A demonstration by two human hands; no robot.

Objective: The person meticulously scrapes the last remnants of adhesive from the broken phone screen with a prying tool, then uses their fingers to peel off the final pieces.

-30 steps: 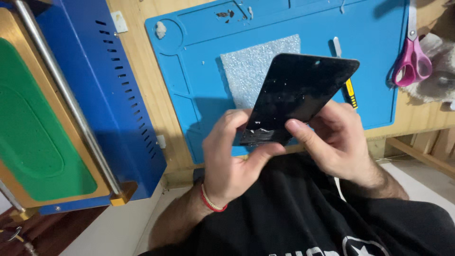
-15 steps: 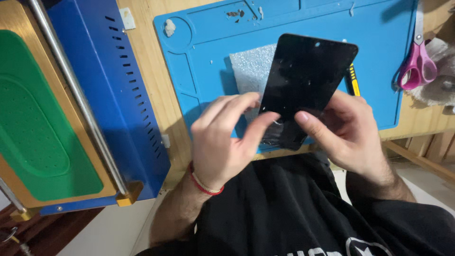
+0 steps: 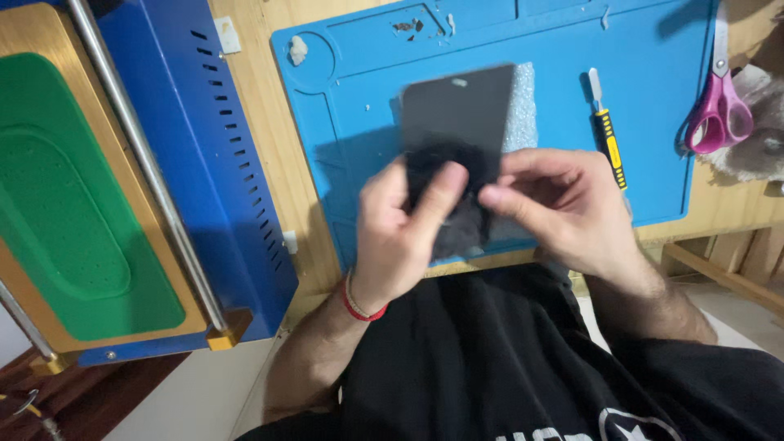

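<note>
We hold the dark phone screen (image 3: 457, 131) above the blue mat (image 3: 359, 98): left hand (image 3: 400, 237) grips its near edge, right hand (image 3: 563, 204) pinches beside it. Next we'd need a steady grip.

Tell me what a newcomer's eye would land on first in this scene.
First, the dark phone screen panel, blurred, held in both hands over the blue work mat at centre: left hand and right hand grip its lower end. Next, the blue machine with its green pad on the left. Pink-handled scissors lie at the mat's right edge.
</note>
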